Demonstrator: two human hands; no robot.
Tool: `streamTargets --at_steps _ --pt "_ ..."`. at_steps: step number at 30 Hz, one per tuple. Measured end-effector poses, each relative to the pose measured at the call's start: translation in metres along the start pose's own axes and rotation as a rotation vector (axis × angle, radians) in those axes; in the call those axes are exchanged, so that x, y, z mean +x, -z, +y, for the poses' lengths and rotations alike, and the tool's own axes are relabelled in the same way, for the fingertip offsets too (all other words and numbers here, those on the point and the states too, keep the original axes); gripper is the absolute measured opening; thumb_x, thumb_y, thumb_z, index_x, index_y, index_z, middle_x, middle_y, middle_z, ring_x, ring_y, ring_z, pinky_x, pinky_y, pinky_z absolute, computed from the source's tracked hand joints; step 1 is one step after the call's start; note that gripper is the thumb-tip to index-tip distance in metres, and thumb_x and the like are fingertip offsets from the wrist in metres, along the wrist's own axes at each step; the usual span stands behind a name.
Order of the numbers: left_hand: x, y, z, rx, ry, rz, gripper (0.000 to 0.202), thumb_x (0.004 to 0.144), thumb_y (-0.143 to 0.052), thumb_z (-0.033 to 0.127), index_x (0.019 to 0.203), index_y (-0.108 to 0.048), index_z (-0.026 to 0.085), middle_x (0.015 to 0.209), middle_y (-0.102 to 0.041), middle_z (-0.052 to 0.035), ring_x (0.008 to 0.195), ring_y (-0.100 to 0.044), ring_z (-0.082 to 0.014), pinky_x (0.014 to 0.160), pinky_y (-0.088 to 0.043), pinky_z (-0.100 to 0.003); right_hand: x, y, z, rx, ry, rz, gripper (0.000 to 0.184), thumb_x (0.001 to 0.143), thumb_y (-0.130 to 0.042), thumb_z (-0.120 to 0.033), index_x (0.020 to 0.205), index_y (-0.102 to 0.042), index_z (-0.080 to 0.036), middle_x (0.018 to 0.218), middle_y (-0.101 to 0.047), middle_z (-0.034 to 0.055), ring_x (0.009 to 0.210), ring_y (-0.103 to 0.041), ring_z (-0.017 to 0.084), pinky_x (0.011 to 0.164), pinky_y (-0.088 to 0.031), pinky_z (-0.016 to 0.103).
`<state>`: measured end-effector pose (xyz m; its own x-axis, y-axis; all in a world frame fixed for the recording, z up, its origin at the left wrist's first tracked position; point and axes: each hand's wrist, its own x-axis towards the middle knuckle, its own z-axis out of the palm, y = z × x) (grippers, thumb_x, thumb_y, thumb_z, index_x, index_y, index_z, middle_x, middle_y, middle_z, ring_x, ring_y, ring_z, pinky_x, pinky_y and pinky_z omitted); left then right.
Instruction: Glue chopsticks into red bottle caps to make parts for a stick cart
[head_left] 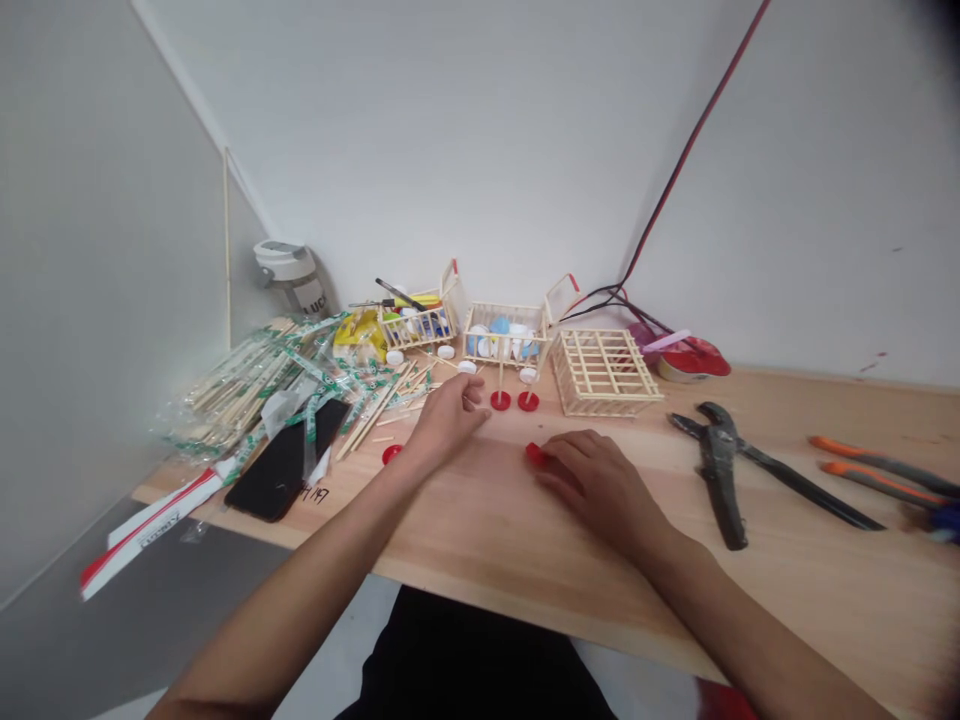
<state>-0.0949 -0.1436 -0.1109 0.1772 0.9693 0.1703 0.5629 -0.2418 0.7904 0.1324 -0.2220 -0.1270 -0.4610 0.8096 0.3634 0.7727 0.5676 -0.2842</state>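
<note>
The right hand (pixel 604 487) rests palm down on the wooden table (pixel 757 610), its fingers (pixel 574 458) together with the tips against a red bottle cap (pixel 535 454); a firm grip cannot be confirmed. The left hand (pixel 446 422) lies just beside two red caps with upright sticks (pixel 500 400). Its fingers are together; any held item cannot be determined. A small stick cart (pixel 508 335) stands behind these caps. A loose red cap (pixel 391 454) lies near the left wrist.
</note>
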Motion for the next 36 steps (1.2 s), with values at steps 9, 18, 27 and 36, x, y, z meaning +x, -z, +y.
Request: streamTargets --at_steps 9,18,27,36 --pt "0.010 -0.014 0.013 0.395 -0.094 -0.112 0.035 0.074 -0.070 0.028 0.104 -0.059 0.017 0.101 -0.058 -0.0075 0.093 -0.056 -0.0218 0.083 -0.044 -0.033 0.001 -0.001 -0.003 0.042 -0.021 -0.005 0.015 0.095 -0.049 -0.032 0.098 -0.058 -0.021 0.101 -0.064 0.0073 0.091 -0.056 0.021 0.081 -0.044 0.038" --pt "0.013 -0.018 0.013 0.431 -0.097 -0.099 0.024 0.076 -0.069 0.030 0.093 -0.056 0.019 0.098 -0.056 -0.0060 0.091 -0.055 -0.0212 0.077 -0.042 -0.031 0.003 -0.011 0.003 0.063 -0.092 0.006 0.038 0.088 -0.058 -0.036 0.123 -0.055 -0.022 0.117 -0.059 0.0114 0.105 -0.054 0.027 0.092 -0.044 0.047" --pt "0.015 -0.023 0.007 0.462 -0.103 -0.073 0.017 0.078 -0.067 0.030 0.086 -0.056 0.019 0.093 -0.057 -0.0045 0.086 -0.054 -0.0196 0.070 -0.039 -0.029 0.009 -0.008 -0.001 0.130 -0.112 -0.007 0.017 0.089 -0.056 -0.030 0.103 -0.058 -0.021 0.107 -0.061 0.0085 0.099 -0.055 0.023 0.088 -0.044 0.041" --pt "0.015 -0.021 0.004 0.442 -0.122 -0.076 0.013 0.077 -0.065 0.025 0.082 -0.056 0.019 0.092 -0.057 -0.0041 0.086 -0.054 -0.0195 0.069 -0.039 -0.029 0.004 -0.009 0.007 0.101 -0.166 0.015 0.024 0.091 -0.053 -0.034 0.111 -0.056 -0.022 0.107 -0.066 0.0077 0.097 -0.059 0.024 0.085 -0.046 0.041"
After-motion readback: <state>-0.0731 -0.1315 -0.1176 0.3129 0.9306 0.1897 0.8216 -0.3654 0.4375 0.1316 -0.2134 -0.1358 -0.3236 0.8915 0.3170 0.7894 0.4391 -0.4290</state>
